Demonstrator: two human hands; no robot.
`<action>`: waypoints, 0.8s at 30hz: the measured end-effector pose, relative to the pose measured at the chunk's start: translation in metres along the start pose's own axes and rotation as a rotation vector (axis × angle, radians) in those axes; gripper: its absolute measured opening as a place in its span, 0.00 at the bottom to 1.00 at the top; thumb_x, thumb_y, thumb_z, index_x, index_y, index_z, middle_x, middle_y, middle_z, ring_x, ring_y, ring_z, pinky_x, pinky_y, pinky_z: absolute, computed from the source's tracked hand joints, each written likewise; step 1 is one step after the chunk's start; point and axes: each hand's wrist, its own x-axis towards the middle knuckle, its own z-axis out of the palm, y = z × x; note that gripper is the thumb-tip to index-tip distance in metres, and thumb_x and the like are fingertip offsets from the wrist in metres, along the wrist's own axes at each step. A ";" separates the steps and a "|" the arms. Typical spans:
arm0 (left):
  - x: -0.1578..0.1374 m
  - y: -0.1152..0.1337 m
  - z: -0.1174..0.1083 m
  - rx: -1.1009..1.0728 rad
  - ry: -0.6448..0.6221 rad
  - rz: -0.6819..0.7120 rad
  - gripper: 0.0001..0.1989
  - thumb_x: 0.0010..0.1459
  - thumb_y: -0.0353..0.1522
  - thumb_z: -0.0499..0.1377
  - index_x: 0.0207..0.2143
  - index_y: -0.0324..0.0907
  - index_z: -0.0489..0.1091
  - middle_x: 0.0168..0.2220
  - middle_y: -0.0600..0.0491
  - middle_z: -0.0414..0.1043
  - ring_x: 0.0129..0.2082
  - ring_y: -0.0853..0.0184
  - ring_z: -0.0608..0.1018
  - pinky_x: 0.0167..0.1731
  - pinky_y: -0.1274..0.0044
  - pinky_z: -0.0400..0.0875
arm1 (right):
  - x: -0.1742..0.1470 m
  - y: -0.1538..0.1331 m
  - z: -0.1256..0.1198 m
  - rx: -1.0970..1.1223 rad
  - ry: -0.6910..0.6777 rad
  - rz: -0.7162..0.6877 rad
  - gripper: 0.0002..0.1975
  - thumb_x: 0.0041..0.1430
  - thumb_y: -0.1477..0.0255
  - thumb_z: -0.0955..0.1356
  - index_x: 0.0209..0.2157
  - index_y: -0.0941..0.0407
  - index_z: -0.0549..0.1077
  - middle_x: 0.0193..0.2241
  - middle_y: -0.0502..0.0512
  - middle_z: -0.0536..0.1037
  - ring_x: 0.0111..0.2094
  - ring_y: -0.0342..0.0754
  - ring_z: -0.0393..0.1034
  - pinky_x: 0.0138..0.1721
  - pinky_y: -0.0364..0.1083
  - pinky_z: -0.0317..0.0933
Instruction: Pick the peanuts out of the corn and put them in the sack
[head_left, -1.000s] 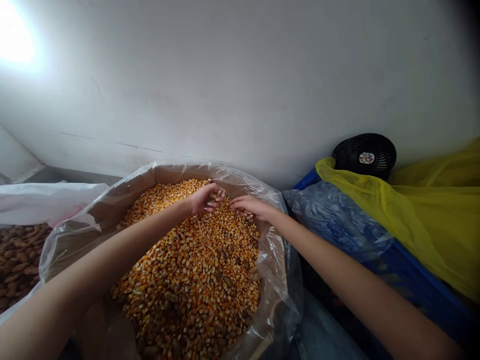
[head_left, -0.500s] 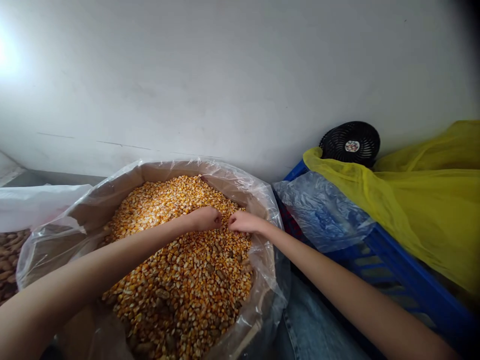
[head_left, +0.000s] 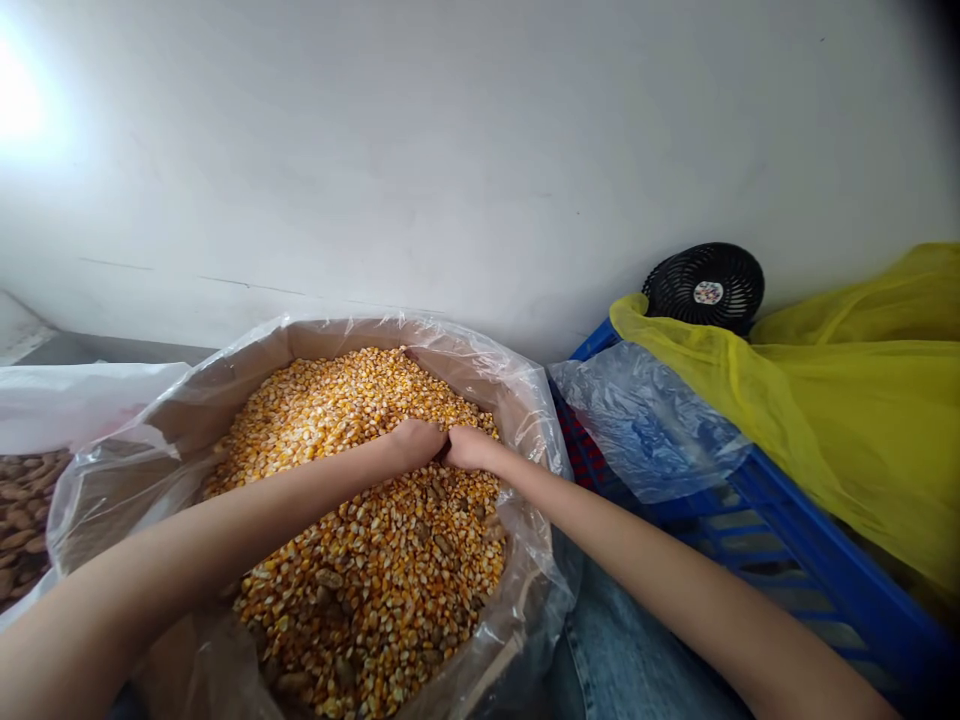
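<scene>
My left hand [head_left: 417,441] and my right hand [head_left: 470,447] meet over the heap of loose corn kernels [head_left: 375,540]. The fingers of both are closed, and whatever they may hold between them is hidden. Clear plastic lines the large bag [head_left: 534,425] around the corn. Mixed in with the kernels, mostly in the near part, lie several unshelled peanuts [head_left: 330,578].
On the left is a white bag [head_left: 82,405] with peanuts [head_left: 28,510]. A blue plastic crate [head_left: 810,540] stands at right, partly under clear plastic [head_left: 660,420] and yellow mesh [head_left: 862,420]. A black fan [head_left: 705,288] rests by the wall [head_left: 450,150].
My two hands have come together; a small gap between them has closed. The view has shifted slightly.
</scene>
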 end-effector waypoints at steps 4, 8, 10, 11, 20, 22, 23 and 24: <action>0.001 -0.011 -0.016 -0.017 0.003 0.021 0.12 0.49 0.32 0.53 0.38 0.41 0.67 0.37 0.45 0.70 0.35 0.61 0.73 0.32 0.74 0.65 | -0.006 0.008 -0.016 0.117 -0.059 0.032 0.02 0.39 0.77 0.65 0.17 0.59 0.69 0.18 0.53 0.71 0.19 0.44 0.64 0.19 0.41 0.55; -0.023 -0.024 -0.047 -0.177 0.095 0.040 0.10 0.48 0.33 0.55 0.35 0.43 0.67 0.34 0.51 0.70 0.33 0.66 0.71 0.31 0.79 0.63 | -0.008 0.010 -0.023 0.298 -0.111 0.022 0.05 0.45 0.73 0.63 0.20 0.58 0.67 0.16 0.48 0.68 0.12 0.37 0.54 0.13 0.38 0.49; -0.060 -0.035 -0.066 -0.255 0.172 0.026 0.09 0.49 0.34 0.54 0.34 0.43 0.67 0.32 0.53 0.69 0.30 0.69 0.70 0.30 0.80 0.61 | -0.008 0.008 -0.021 0.487 -0.141 -0.003 0.06 0.45 0.69 0.64 0.22 0.58 0.67 0.15 0.46 0.65 0.12 0.35 0.52 0.12 0.37 0.46; -0.085 -0.043 -0.075 -0.292 0.209 -0.016 0.09 0.50 0.36 0.54 0.34 0.43 0.67 0.30 0.54 0.69 0.28 0.70 0.69 0.29 0.81 0.61 | -0.008 0.006 -0.020 0.573 -0.159 -0.018 0.07 0.44 0.67 0.65 0.22 0.57 0.66 0.15 0.45 0.65 0.12 0.35 0.51 0.11 0.37 0.45; -0.374 -0.145 -0.059 -0.218 0.340 -0.930 0.27 0.47 0.44 0.53 0.49 0.42 0.59 0.45 0.47 0.65 0.44 0.60 0.68 0.41 0.74 0.62 | -0.018 -0.049 -0.040 0.690 0.071 -0.155 0.19 0.41 0.55 0.65 0.32 0.54 0.65 0.20 0.49 0.66 0.13 0.36 0.49 0.11 0.38 0.42; -0.401 -0.151 -0.045 -0.036 0.382 -0.979 0.29 0.47 0.43 0.53 0.51 0.41 0.56 0.51 0.45 0.59 0.52 0.56 0.60 0.48 0.69 0.56 | -0.032 -0.097 -0.055 0.648 0.215 -0.326 0.18 0.44 0.55 0.64 0.33 0.54 0.66 0.20 0.50 0.65 0.15 0.38 0.52 0.13 0.39 0.47; -0.407 -0.149 -0.040 0.034 0.419 -0.970 0.28 0.49 0.43 0.51 0.52 0.41 0.56 0.53 0.45 0.57 0.53 0.57 0.58 0.49 0.68 0.54 | -0.040 -0.127 -0.061 0.627 0.279 -0.442 0.17 0.45 0.57 0.65 0.32 0.54 0.66 0.21 0.51 0.66 0.17 0.40 0.55 0.15 0.40 0.50; -0.409 -0.146 -0.039 0.083 0.462 -0.947 0.27 0.51 0.43 0.49 0.51 0.41 0.56 0.53 0.45 0.56 0.53 0.58 0.58 0.50 0.69 0.53 | -0.046 -0.159 -0.064 0.591 0.300 -0.577 0.15 0.45 0.58 0.65 0.32 0.53 0.67 0.25 0.54 0.69 0.21 0.42 0.60 0.19 0.40 0.54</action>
